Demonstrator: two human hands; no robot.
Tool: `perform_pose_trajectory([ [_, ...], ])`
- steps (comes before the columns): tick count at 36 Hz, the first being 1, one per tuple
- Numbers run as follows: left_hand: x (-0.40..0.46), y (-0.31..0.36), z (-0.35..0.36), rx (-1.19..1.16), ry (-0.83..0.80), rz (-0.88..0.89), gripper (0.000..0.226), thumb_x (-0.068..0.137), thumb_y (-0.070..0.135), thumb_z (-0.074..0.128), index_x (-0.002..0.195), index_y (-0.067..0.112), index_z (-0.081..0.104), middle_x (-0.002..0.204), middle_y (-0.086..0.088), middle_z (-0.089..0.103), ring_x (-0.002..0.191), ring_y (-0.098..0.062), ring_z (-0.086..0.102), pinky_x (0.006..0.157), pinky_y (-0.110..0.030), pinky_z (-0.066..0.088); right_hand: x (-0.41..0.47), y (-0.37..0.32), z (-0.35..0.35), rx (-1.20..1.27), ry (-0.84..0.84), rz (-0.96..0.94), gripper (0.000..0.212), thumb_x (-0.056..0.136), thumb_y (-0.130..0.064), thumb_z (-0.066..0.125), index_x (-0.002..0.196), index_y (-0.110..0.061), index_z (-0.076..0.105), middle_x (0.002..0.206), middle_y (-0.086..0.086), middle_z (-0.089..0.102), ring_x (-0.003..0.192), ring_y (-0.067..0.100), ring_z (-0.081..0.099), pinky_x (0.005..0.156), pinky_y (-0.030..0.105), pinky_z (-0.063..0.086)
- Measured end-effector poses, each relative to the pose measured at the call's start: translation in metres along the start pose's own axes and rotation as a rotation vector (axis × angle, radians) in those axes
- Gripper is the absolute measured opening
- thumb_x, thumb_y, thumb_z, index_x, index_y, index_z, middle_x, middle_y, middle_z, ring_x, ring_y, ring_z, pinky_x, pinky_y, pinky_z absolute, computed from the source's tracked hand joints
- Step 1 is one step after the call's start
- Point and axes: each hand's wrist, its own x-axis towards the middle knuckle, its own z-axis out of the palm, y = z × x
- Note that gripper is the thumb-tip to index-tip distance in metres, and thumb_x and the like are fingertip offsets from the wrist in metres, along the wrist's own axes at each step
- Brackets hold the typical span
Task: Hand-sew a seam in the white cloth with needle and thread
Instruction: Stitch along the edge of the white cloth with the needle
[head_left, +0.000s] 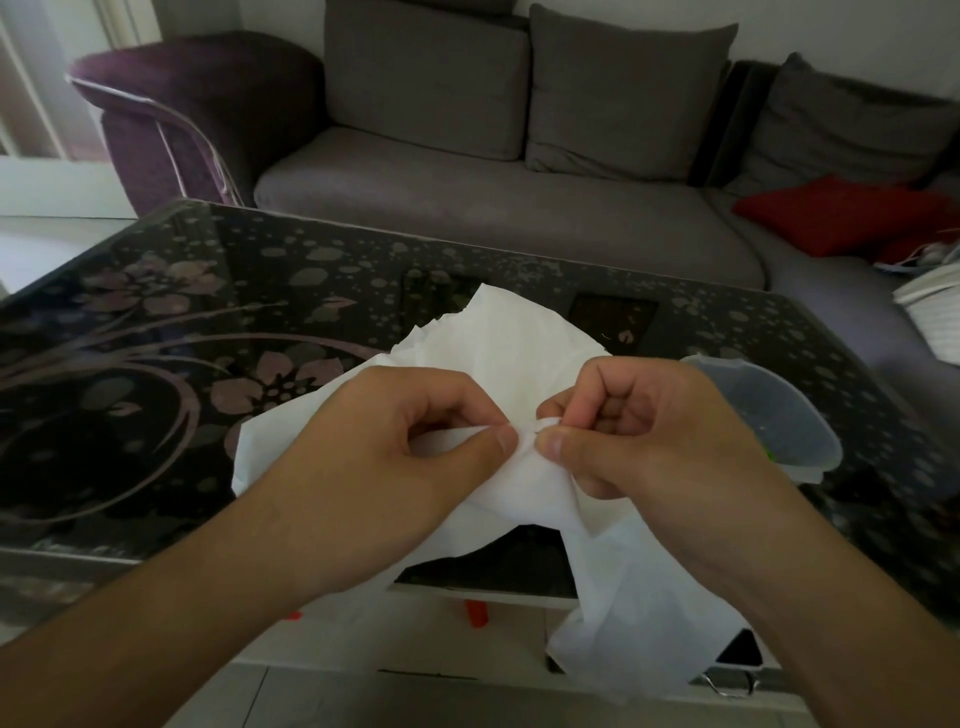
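The white cloth (519, 353) lies partly on the dark table and hangs over its near edge. My left hand (415, 441) pinches a fold of the cloth between thumb and forefinger. My right hand (639, 431) is close beside it, thumb and forefinger pinched at the same fold. A short thin dark line, the needle (535, 427), shows between the two thumbs at the cloth. The thread is too fine to make out.
The black glass table (156, 364) has a floral pattern. A clear plastic container (769, 410) stands to the right of my right hand. Behind the table is a grey sofa (493, 208) with a red cushion (836, 213). Orange objects (475, 613) show under the table edge.
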Motion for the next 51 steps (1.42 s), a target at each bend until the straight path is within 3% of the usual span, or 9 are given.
perform_pose_trajectory([
  [8, 0.001, -0.002, 0.000, 0.018, 0.007, -0.011, 0.013, 0.092, 0.038, 0.066, 0.087, 0.037, 0.078, 0.090, 0.024, 0.074, 0.092, 0.001, 0.069, 0.074, -0.010, 0.049, 0.001, -0.002, -0.002, 0.064, -0.080, 0.025, 0.027, 0.082, 0.002, 0.077, 0.065, -0.017, 0.069, 0.087, -0.001, 0.077, 0.073, 0.017, 0.068, 0.060, 0.025, 0.050],
  [14, 0.000, -0.003, 0.000, 0.005, -0.008, -0.017, 0.012, 0.093, 0.036, 0.068, 0.088, 0.037, 0.078, 0.090, 0.023, 0.075, 0.091, 0.000, 0.070, 0.074, -0.010, 0.049, 0.003, -0.001, -0.004, 0.072, -0.117, 0.015, 0.031, 0.082, 0.002, 0.077, 0.062, -0.021, 0.071, 0.087, 0.000, 0.076, 0.074, 0.024, 0.067, 0.058, 0.023, 0.049],
  [17, 0.000, -0.003, -0.001, -0.004, -0.013, -0.018, 0.012, 0.092, 0.036, 0.067, 0.089, 0.036, 0.078, 0.092, 0.022, 0.075, 0.092, -0.001, 0.070, 0.078, -0.016, 0.051, 0.003, -0.001, -0.005, 0.090, -0.141, 0.009, 0.029, 0.082, 0.003, 0.077, 0.063, -0.019, 0.071, 0.087, 0.002, 0.076, 0.072, 0.023, 0.065, 0.055, 0.022, 0.048],
  [27, -0.002, -0.001, 0.000, -0.012, -0.039, 0.005, 0.012, 0.089, 0.038, 0.065, 0.086, 0.037, 0.077, 0.090, 0.022, 0.075, 0.091, 0.001, 0.069, 0.077, -0.010, 0.051, 0.004, 0.004, -0.010, 0.205, -0.285, 0.047, 0.029, 0.084, 0.012, 0.071, 0.065, -0.010, 0.069, 0.089, 0.012, 0.074, 0.059, 0.016, 0.053, 0.049, 0.020, 0.043],
  [32, -0.002, 0.001, 0.001, -0.039, -0.061, 0.005, 0.013, 0.091, 0.035, 0.067, 0.084, 0.035, 0.078, 0.087, 0.018, 0.076, 0.087, -0.002, 0.071, 0.073, -0.010, 0.049, 0.006, 0.008, -0.013, 0.224, -0.325, 0.045, 0.027, 0.084, 0.014, 0.069, 0.069, -0.007, 0.069, 0.091, 0.013, 0.073, 0.060, 0.012, 0.056, 0.049, 0.020, 0.043],
  [37, -0.002, 0.002, 0.002, -0.028, -0.065, 0.000, 0.013, 0.090, 0.039, 0.066, 0.083, 0.037, 0.077, 0.086, 0.021, 0.075, 0.088, -0.002, 0.070, 0.073, -0.009, 0.048, 0.008, 0.012, -0.014, 0.219, -0.358, 0.028, 0.017, 0.077, 0.005, 0.077, 0.070, -0.009, 0.070, 0.092, 0.015, 0.072, 0.065, 0.014, 0.059, 0.051, 0.021, 0.044],
  [42, -0.003, 0.002, 0.002, -0.027, -0.074, 0.005, 0.013, 0.091, 0.037, 0.067, 0.084, 0.035, 0.077, 0.086, 0.020, 0.074, 0.087, -0.001, 0.070, 0.072, -0.007, 0.047, 0.009, 0.015, -0.013, 0.239, -0.376, 0.023, 0.014, 0.071, -0.003, 0.073, 0.065, -0.015, 0.070, 0.090, 0.012, 0.072, 0.068, 0.020, 0.056, 0.052, 0.023, 0.044],
  [46, -0.003, 0.002, 0.001, -0.018, -0.072, 0.007, 0.013, 0.090, 0.039, 0.066, 0.084, 0.036, 0.077, 0.085, 0.021, 0.074, 0.088, -0.002, 0.069, 0.072, -0.008, 0.048, 0.009, 0.015, -0.012, 0.247, -0.378, 0.017, 0.008, 0.073, -0.001, 0.074, 0.072, -0.008, 0.070, 0.091, 0.014, 0.072, 0.075, 0.032, 0.053, 0.054, 0.026, 0.044],
  [51, -0.003, 0.003, 0.002, -0.038, -0.077, 0.006, 0.013, 0.089, 0.040, 0.067, 0.084, 0.035, 0.078, 0.085, 0.018, 0.075, 0.087, -0.004, 0.071, 0.071, -0.010, 0.049, 0.008, 0.015, -0.011, 0.278, -0.377, 0.021, 0.011, 0.082, 0.015, 0.069, 0.079, 0.005, 0.066, 0.088, 0.014, 0.070, 0.073, 0.030, 0.050, 0.054, 0.027, 0.039],
])
